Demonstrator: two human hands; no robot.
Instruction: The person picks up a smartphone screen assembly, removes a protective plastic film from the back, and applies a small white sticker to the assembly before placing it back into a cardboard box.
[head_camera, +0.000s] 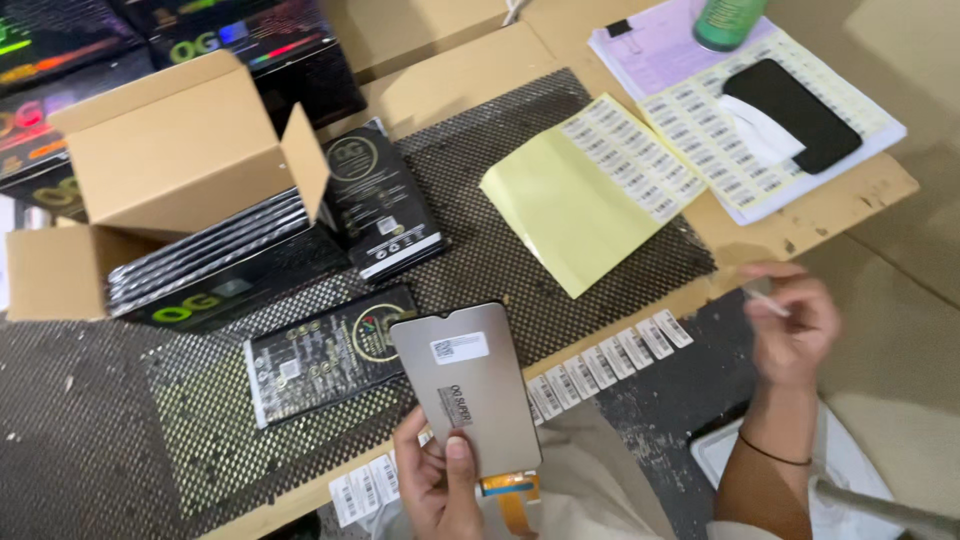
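Phone display panel (468, 385), its grey back turned up with a white barcode sticker near the notched top edge, sits in the person's left hand (440, 480) at the near edge of the worktop (820, 215); the fingers wrap the panel's lower end and the thumb presses flat on its back, while an orange flex cable (512, 495) hangs from the bottom. The right hand (790, 325), raised off to the right with a thin dark band at the wrist, is loosely curled, its thumb and forefinger pinching a small pale strip (765, 300), too blurred to identify. A row of barcode labels (610, 360) is stuck along the worktop's front edge just beside the panel. Two black flat product boxes (325, 360) lie on the dark mesh mat (90, 440) to the left and behind. An open cardboard carton (170, 150) with more such boxes stacked inside stands at far left. A yellow label sheet (590, 190), partly peeled, lies farther back, near a black phone (795, 115) resting on another label sheet.
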